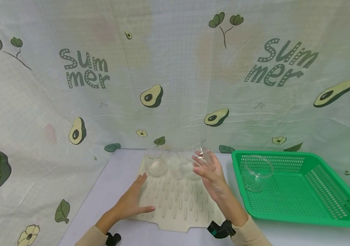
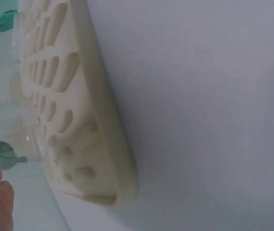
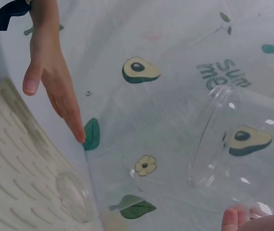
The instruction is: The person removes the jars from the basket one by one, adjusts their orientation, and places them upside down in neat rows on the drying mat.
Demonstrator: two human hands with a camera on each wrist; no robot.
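My right hand grips a clear cup, raised above the back right of a cream ridged drying mat. In the right wrist view that cup lies on its side, rim pointing left, fingers at its lower wall. Fingers and thumb spread, my left hand is over the mat's left edge and holds nothing. It also shows in the right wrist view, fingers extended. A clear cup stands at the mat's back left. More clear cups stand beside it, partly overlapped by the raised one.
A green plastic basket is on the table to the right, with one clear cup in its left part. Behind the white table hangs a printed cloth with avocados and lettering.
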